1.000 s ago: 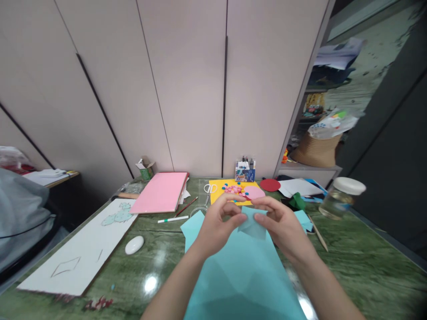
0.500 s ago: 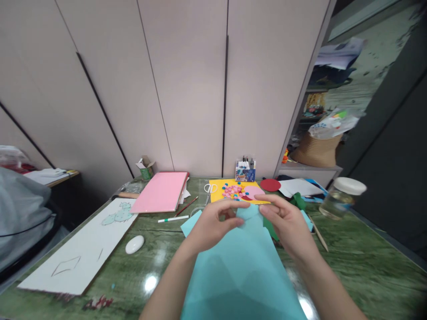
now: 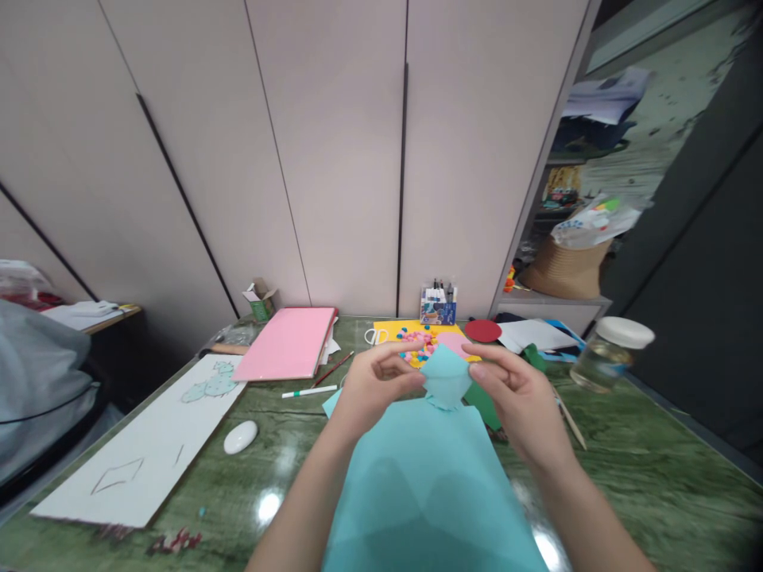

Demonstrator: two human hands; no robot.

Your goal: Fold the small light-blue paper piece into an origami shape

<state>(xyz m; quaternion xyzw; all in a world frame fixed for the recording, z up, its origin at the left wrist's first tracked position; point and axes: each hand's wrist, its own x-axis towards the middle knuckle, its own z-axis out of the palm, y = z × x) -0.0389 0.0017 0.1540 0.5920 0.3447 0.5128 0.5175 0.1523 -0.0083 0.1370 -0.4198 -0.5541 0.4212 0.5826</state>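
A small folded piece of light blue paper (image 3: 446,376) is held up between my two hands. My left hand (image 3: 381,387) pinches its left edge between thumb and fingers. On its right edge, my right hand (image 3: 513,389) has thumb and fingertips closed. Below the piece lies a large light blue sheet (image 3: 429,485), reaching to the bottom of the view. Behind my hands is yellow paper (image 3: 387,349) with several pink, blue and yellow bits. Green paper (image 3: 482,407) shows partly behind my right hand.
On the green table (image 3: 286,492) at left are a white drawing sheet (image 3: 143,445), a pink folder (image 3: 289,342), a white oval object (image 3: 241,437) and a marker (image 3: 309,392). A lidded jar (image 3: 611,353) and wooden stick (image 3: 571,421) stand or lie at right.
The small blue piece now shows larger and raised apart from the big sheet's top edge, its folded layers visible. My left hand has shifted slightly; both hands still grip the piece.
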